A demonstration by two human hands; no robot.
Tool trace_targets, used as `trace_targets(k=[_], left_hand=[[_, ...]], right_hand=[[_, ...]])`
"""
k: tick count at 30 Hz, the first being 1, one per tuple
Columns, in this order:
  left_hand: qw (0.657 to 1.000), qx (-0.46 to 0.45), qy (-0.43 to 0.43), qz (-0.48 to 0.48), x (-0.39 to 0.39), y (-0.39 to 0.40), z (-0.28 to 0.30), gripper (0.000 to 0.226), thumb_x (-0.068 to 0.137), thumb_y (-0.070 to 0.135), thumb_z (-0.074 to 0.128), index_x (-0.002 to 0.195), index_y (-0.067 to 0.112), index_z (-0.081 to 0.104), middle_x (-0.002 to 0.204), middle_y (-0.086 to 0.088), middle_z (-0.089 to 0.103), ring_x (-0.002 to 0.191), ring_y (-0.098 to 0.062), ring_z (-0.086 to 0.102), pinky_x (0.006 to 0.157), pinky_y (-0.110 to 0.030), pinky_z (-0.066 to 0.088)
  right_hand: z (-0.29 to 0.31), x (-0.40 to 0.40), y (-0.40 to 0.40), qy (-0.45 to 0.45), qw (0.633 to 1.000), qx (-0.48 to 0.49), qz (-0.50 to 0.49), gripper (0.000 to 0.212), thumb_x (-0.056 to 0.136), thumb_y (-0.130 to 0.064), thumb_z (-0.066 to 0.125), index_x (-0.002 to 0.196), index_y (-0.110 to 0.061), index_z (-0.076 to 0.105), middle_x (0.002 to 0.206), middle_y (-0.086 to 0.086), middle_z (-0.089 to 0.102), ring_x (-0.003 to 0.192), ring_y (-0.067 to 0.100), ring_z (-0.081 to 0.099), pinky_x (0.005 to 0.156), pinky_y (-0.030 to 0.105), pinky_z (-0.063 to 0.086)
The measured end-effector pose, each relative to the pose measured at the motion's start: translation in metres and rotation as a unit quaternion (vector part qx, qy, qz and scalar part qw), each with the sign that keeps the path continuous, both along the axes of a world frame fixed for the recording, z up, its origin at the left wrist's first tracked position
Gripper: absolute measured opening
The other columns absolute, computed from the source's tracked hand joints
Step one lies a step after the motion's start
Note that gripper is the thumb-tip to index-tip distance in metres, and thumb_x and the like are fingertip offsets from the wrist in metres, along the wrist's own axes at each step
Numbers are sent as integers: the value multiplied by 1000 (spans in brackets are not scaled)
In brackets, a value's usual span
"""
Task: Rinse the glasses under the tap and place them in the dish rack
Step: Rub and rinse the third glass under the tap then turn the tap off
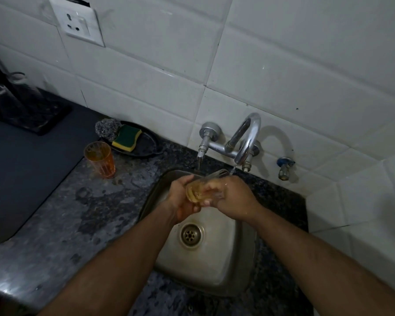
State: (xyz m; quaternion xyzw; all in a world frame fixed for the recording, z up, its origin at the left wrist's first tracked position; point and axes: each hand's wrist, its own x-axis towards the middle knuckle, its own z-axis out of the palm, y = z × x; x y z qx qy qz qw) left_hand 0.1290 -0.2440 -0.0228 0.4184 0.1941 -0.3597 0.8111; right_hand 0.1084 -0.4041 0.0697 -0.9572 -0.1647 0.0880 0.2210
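Observation:
Over the steel sink point(217, 265) I hold a clear, amber-tinted glass point(197, 190) on its side, its base toward me. My left hand point(180, 199) cups it from the left and my right hand point(233, 197) grips it from the right. Water runs from the curved tap point(246, 142) onto the glass's far end. An orange ribbed glass point(100, 159) stands upright on the counter left of the sink. The black dish rack point(25, 110) at the far left holds two clear glasses upside down.
A black oval tray point(146, 144) with a green-yellow sponge point(127, 137) and a steel scourer point(107, 128) sits behind the orange glass. A dark mat point(21, 169) covers the left counter. The granite counter point(89, 213) is wet. A small blue-capped valve point(284, 166) projects from the tiled wall.

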Motion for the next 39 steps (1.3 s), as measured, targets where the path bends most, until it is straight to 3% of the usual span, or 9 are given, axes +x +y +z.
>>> trace_targets(k=[3, 7, 13, 18, 24, 29, 32, 34, 39], left_hand=[[998, -32, -25, 43, 4, 1, 4, 40, 102, 32, 45, 108, 0, 68, 83, -14, 66, 50, -20, 56, 36, -22, 38], [998, 23, -51, -24, 1, 5, 7, 63, 107, 58, 39, 94, 8, 75, 65, -12, 63, 40, -14, 48, 30, -18, 24], [996, -64, -25, 63, 7, 3, 8, 46, 105, 32, 43, 122, -5, 66, 91, -18, 75, 60, -26, 67, 45, -27, 50], [996, 42, -73, -35, 2, 5, 1, 62, 106, 58, 42, 100, 3, 70, 65, -10, 62, 39, -13, 48, 30, -18, 27], [996, -15, -70, 54, 5, -3, 1, 42, 95, 41, 56, 112, 4, 68, 80, -11, 64, 51, -17, 53, 41, -22, 33], [994, 78, -48, -54, 4, 3, -1, 44, 104, 46, 52, 112, 7, 68, 69, -12, 59, 40, -12, 41, 31, -17, 21], [991, 97, -23, -90, 10, 1, 7, 44, 102, 51, 50, 97, 11, 67, 66, -7, 57, 38, -10, 38, 30, -16, 22], [994, 76, -25, -77, 13, -2, 11, 44, 101, 51, 51, 95, 11, 69, 67, -7, 58, 40, -12, 42, 31, -16, 24], [995, 76, -65, -4, 6, -14, 8, 38, 100, 41, 59, 103, 4, 70, 72, -9, 64, 47, -18, 48, 37, -23, 31]], right_hand=[[-4, 1, -1, -22, 1000, -9, 3, 43, 78, -35, 89, 119, -40, 75, 109, -15, 77, 96, 3, 71, 90, 32, 59], [-1, 8, -6, -65, 990, -105, 71, 49, 83, -43, 82, 129, -49, 67, 111, -15, 76, 99, 7, 70, 89, 29, 56], [-11, 8, 2, 44, 991, 102, -69, 36, 78, -28, 89, 112, -34, 79, 105, -16, 79, 96, -5, 72, 94, 33, 59], [-2, 6, -6, -91, 974, -172, 112, 38, 87, -38, 79, 124, -33, 72, 113, -5, 75, 101, 17, 71, 87, 32, 57], [-2, 1, 8, 119, 985, 107, -67, 37, 88, -22, 82, 122, -32, 74, 105, -19, 75, 94, -3, 72, 82, 38, 65], [-3, 5, -17, -101, 962, -206, 146, 34, 90, -52, 69, 118, -34, 74, 117, -8, 76, 103, 16, 72, 90, 34, 57], [-11, -1, -20, -90, 990, -78, 78, 31, 90, -58, 66, 108, -37, 80, 103, -14, 79, 90, 6, 74, 82, 32, 59], [-20, -8, -10, 0, 990, 122, -71, 14, 89, -29, 81, 103, -26, 82, 94, -10, 80, 82, 1, 74, 74, 23, 59], [-25, -19, 14, 138, 851, 401, -311, 10, 94, -7, 74, 102, -13, 75, 87, 6, 80, 78, 22, 77, 58, 30, 57]])
